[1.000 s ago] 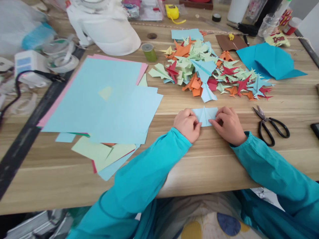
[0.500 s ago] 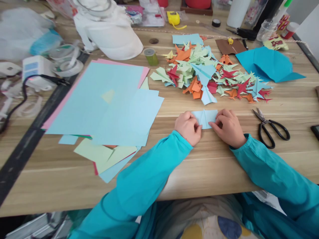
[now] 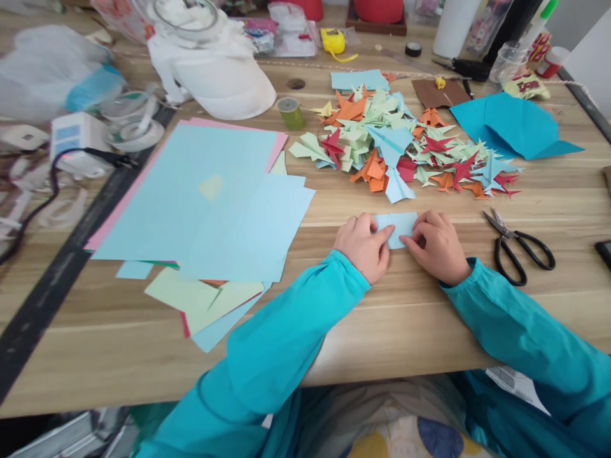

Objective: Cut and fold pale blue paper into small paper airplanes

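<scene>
A small light-blue sheet of paper lies on the wooden table between my hands, with a crease near its left part. My left hand covers the paper's left end, its index finger stretched across and pressing on the surface while the other fingers are curled. At the right edge, my right hand pinches the paper between thumb and bent fingers. Just beyond it spreads a pile of folded paper planes in green, blue, orange and red. Black-handled scissors lie partly open to the right of my right hand.
Large blue and pink sheets are stacked on the left, with smaller scraps under their near edge. A white cap and a green spool stand behind. Folded teal paper lies at the back right.
The raised fold in the middle of the small blue paper now lies flat. My left index finger has stretched out over it; my right hand has stayed at the right edge.
</scene>
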